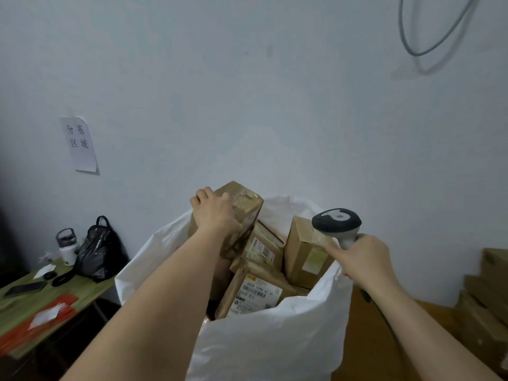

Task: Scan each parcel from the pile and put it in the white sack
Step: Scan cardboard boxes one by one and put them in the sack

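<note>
the left hand [214,213] is gripping a taped parcel [242,215], tilted long-axis-down over the white sack [275,339], directly above the packed boxes; the right hand [362,259] is clutching the scanner [336,222] beside the rim.

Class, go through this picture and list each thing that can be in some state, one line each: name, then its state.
White sack: mouth open, nearly full of parcels.
Brown box: tilted at the sack's top, gripped by the left hand.
Scanner: upright, held by the right hand.
Labelled box: in the sack, label up.
Flask: upright, lid on.
Black bag: upright on the table.
</note>
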